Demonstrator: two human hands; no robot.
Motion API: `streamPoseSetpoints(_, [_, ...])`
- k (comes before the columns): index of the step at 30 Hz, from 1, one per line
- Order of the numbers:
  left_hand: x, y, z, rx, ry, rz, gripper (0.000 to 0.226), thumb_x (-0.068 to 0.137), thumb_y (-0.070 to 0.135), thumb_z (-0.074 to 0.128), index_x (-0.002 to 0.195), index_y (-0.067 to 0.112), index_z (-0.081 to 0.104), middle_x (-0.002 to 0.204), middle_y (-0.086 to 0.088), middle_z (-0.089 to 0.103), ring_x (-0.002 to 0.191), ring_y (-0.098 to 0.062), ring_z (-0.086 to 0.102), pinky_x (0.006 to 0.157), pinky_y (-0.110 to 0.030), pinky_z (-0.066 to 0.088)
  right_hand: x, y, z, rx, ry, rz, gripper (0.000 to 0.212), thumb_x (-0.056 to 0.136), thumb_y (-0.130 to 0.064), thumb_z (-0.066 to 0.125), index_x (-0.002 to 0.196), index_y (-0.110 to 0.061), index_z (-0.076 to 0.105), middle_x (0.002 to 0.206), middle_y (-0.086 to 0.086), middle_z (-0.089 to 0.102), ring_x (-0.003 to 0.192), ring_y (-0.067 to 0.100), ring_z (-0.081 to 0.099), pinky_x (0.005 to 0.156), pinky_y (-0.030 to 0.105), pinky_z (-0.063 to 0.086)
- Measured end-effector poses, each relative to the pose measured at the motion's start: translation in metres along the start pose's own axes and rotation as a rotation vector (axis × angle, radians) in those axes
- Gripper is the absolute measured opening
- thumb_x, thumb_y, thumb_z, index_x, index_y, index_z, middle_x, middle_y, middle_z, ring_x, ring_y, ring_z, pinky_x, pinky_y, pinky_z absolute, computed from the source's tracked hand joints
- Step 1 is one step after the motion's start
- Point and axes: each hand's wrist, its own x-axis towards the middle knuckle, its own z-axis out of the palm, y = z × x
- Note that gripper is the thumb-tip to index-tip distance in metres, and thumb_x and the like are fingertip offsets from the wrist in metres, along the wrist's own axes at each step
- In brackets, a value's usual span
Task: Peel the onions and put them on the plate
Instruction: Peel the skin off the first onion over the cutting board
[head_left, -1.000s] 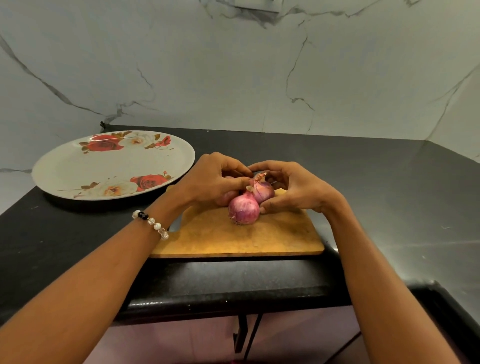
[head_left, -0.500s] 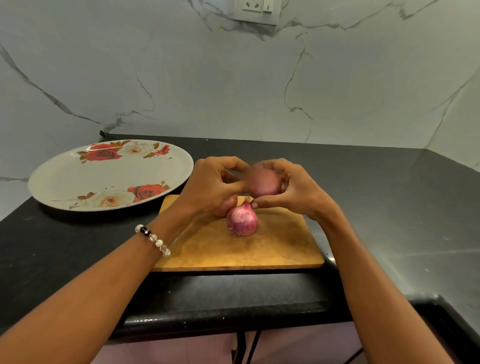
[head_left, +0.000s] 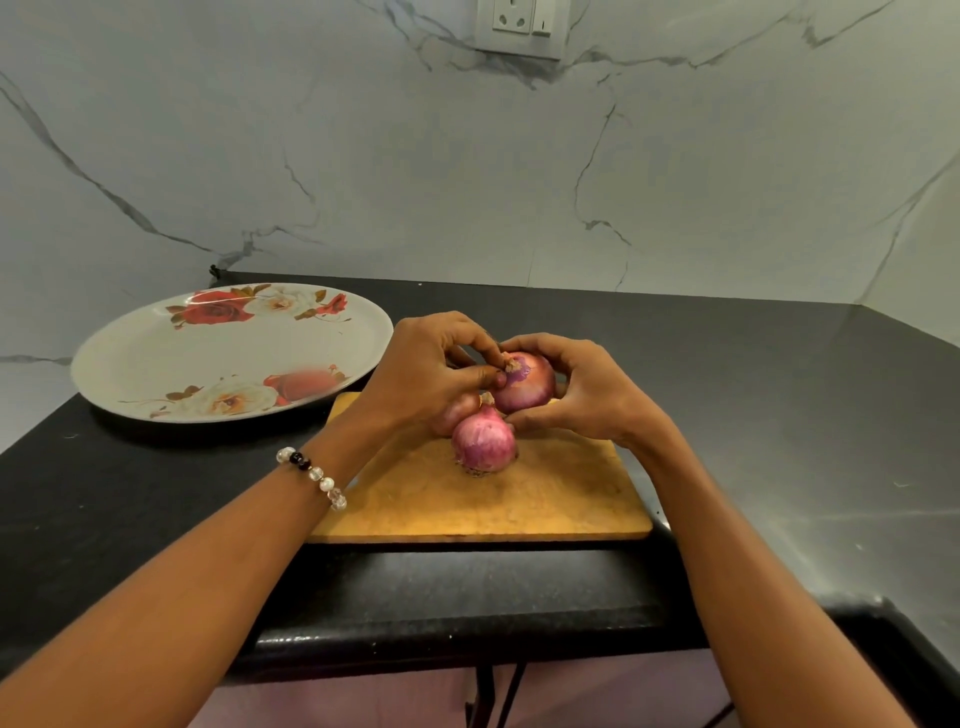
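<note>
My right hand (head_left: 587, 395) grips a red onion (head_left: 527, 384) just above the wooden cutting board (head_left: 545, 499). The thumb and fingers of my left hand (head_left: 431, 374) pinch the dry tip of that onion. A second red onion (head_left: 483, 441) stands on the board right below. Behind it, a third onion (head_left: 457, 413) is partly hidden under my left hand. The white plate with red roses (head_left: 228, 353) lies to the left on the black counter, with nothing on it.
The black counter (head_left: 779, 415) runs to the marble wall behind and to the right. Its front edge is just below the board. A wall socket (head_left: 519, 23) sits high on the wall.
The onion in my right hand has been lifted off the board and turned, so its tip now faces my left fingers, which have taken hold of it. The camera tilted up.
</note>
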Motion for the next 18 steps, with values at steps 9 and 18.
streamPoseSetpoints(9, [0.0001,-0.0017,0.0084,0.079,-0.039,-0.013,0.009,0.088,0.014,0.064,0.092,0.021,0.06,0.105,0.005,0.049,0.094,-0.009,0.052,0.073,-0.012,0.046,0.0002,-0.0017,-0.0017,0.079,0.028,-0.003,0.078,0.06,-0.035,0.087,0.13,-0.014,0.058,0.121,0.0,0.063,0.113,0.018,0.061,0.092,0.031,0.057])
streamPoseSetpoints(18, [0.0033,0.0,0.002,0.046,-0.068,-0.073,0.016,0.092,0.006,0.056,0.089,0.021,0.054,0.113,-0.001,0.051,0.108,-0.016,0.041,0.083,-0.023,0.04,0.0011,-0.0019,-0.0028,0.139,0.07,0.019,0.072,0.059,-0.033,0.086,0.124,-0.022,0.057,0.121,-0.003,0.061,0.114,0.02,0.061,0.091,0.031,0.058])
